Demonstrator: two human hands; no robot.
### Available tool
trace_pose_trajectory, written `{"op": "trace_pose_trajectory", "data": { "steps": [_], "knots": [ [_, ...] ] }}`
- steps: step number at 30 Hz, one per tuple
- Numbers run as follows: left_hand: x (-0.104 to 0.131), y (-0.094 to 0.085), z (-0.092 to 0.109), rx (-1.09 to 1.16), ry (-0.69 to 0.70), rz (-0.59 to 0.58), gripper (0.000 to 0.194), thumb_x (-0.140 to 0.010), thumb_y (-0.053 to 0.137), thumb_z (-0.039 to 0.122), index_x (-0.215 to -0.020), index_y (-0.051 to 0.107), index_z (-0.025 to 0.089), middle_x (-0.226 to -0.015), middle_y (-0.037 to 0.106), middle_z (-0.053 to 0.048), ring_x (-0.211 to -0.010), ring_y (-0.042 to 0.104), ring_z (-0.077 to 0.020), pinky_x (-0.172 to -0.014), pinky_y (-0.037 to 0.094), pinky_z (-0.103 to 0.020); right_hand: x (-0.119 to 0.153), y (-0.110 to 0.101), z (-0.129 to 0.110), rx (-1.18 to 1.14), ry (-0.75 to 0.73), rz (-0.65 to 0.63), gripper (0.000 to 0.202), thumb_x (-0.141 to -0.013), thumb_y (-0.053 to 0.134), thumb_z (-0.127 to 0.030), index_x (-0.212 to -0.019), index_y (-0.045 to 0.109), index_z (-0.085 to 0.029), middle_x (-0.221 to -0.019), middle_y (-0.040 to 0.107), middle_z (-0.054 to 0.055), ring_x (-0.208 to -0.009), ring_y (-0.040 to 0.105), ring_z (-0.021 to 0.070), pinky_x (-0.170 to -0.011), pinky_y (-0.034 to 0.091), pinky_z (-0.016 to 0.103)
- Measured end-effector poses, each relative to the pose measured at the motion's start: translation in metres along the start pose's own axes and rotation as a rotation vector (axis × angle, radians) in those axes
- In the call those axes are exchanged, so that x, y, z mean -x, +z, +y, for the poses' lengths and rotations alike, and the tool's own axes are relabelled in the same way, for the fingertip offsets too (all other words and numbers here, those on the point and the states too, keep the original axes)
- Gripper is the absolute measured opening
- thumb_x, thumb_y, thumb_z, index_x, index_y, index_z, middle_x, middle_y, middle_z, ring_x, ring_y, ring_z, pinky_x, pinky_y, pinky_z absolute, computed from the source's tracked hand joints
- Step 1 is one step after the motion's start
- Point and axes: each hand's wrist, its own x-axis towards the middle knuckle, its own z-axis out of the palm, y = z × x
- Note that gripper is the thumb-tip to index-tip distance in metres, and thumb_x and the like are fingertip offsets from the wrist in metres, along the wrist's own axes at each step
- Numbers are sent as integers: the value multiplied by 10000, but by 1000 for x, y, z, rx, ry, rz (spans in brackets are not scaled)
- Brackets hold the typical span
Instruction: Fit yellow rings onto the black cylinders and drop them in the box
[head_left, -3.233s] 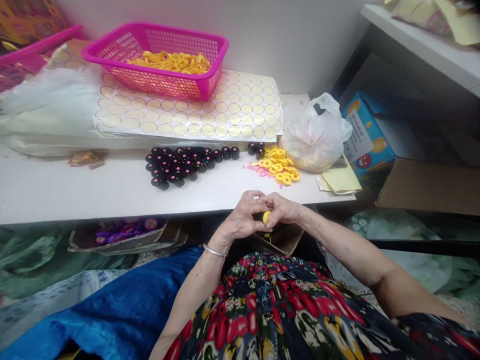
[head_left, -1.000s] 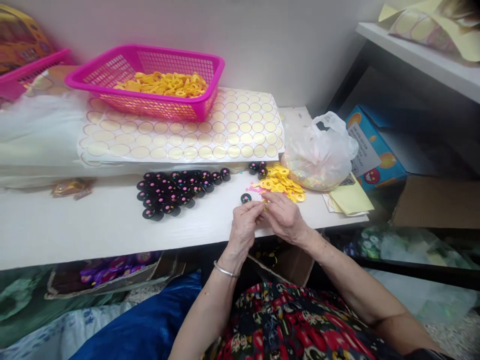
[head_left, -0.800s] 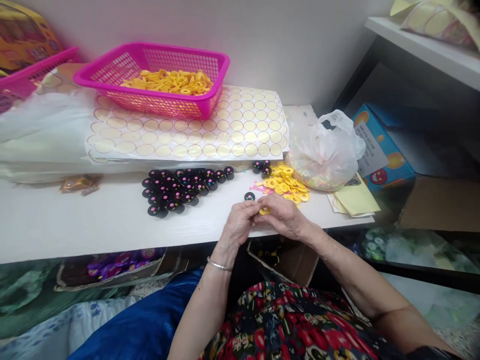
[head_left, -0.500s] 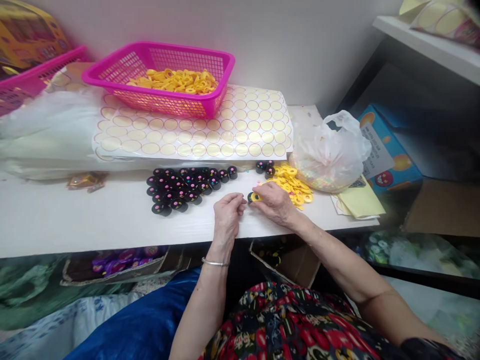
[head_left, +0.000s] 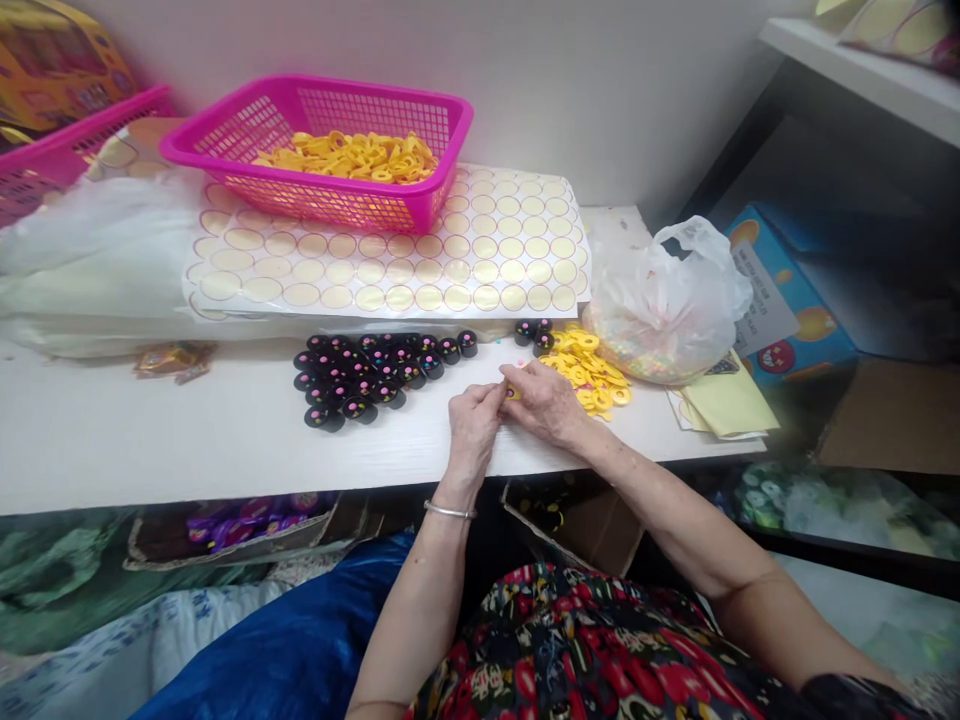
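My right hand [head_left: 547,402] is closed on a small yellow piece [head_left: 513,392], which shows between its fingers. Against it, my left hand [head_left: 476,420] has its fingers pinched together at the piece's left side; what they hold, if anything, is hidden. Several black round pieces with pink dots [head_left: 364,385] stand grouped on the table to the left of my hands. Just beyond my right hand lies a pile of yellow ring-shaped pieces [head_left: 592,372], with a few more black pieces [head_left: 543,342] at its upper left.
A pink basket [head_left: 330,205] of yellow pieces sits on sheets of round stickers [head_left: 480,270]. To the right are a tied plastic bag [head_left: 667,300], yellow paper [head_left: 731,400] and a blue box [head_left: 795,300]. An orange wrapped item [head_left: 176,360] lies at left.
My left hand has moved right and now meets my right hand at the yellow piece. The dark part that showed beside that piece is now covered by fingers.
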Motion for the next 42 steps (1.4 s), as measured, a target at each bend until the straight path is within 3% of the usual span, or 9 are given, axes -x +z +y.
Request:
{"op": "trace_pose_trajectory", "data": {
  "steps": [8, 14, 17, 23, 26, 30, 34, 38, 42],
  "knots": [
    [0, 2, -4, -50, -6, 56, 219, -661, 668, 349, -689, 706, 135, -680, 610, -20, -581, 517, -96, -520, 378, -215, 1, 4, 3, -83, 114, 23, 255, -792, 578, -320, -982, 599, -153, -746, 551, 58, -731, 488, 190, -669, 366, 263],
    [-2, 5, -6, 11, -36, 77, 252, -624, 688, 356, -673, 678, 108, -609, 594, -12, -515, 492, -90, -471, 362, -210, -2, 8, 1, -45, 69, -7, 151, -815, 535, -263, -903, 590, -153, -665, 568, 32, -711, 515, 188, -928, 316, 383],
    [-1, 6, -2, 34, -74, 75, 265, -623, 681, 360, -698, 675, 106, -603, 598, -12, -494, 488, -91, -454, 362, -211, 0, 10, 2, -69, 67, 4, 139, -823, 523, -244, -902, 594, -154, -686, 587, 42, -730, 538, 192, -923, 336, 395],
    [2, 5, -1, -102, 131, 57, 204, -690, 620, 321, -718, 702, 137, -735, 644, -43, -687, 565, -128, -609, 434, -222, 18, 19, 6, -470, 139, 339, 395, -787, 569, -327, -1127, 527, -131, -1152, 535, 149, -1083, 474, 244, -890, 419, 379],
    [3, 5, -4, -98, 152, 34, 247, -708, 609, 350, -785, 708, 138, -742, 642, -46, -657, 555, -124, -578, 425, -221, 26, 24, 3, -732, 442, 423, 318, -820, 491, -356, -1044, 539, -136, -1009, 570, 111, -852, 550, 185, -726, 482, 324],
    [6, 5, -6, -71, 126, 4, 279, -723, 608, 374, -824, 696, 129, -650, 604, -16, -557, 501, -91, -523, 391, -205, 25, 23, -5, -1030, 713, 305, 341, -774, 518, -457, -895, 542, -140, -765, 558, 34, -533, 494, 111, -458, 418, 237],
    [8, 0, -5, -39, 54, -99, 321, -750, 579, 397, -862, 671, 111, -479, 478, 44, -439, 393, -60, -443, 321, -188, 20, 17, -11, -1134, 718, 272, 310, -740, 569, -449, -743, 536, -141, -561, 495, -22, -445, 439, 88, -432, 357, 217],
    [8, -4, -8, -6, 28, -261, 521, -584, 710, 233, -1081, 609, 111, -622, 577, 30, -510, 453, -58, -499, 367, -179, 22, 15, -10, -1197, 731, 326, 267, -672, 658, -379, -695, 536, -142, -529, 500, -37, -448, 434, 77, -451, 354, 208],
    [8, 0, -10, -6, 74, -277, 390, -522, 743, 204, -891, 657, 112, -700, 595, 11, -607, 508, -82, -581, 418, -199, 32, 12, -3, -1387, 596, 263, 259, -688, 676, -360, -800, 608, -136, -623, 593, -2, -512, 513, 94, -538, 430, 235]
  ]
}}
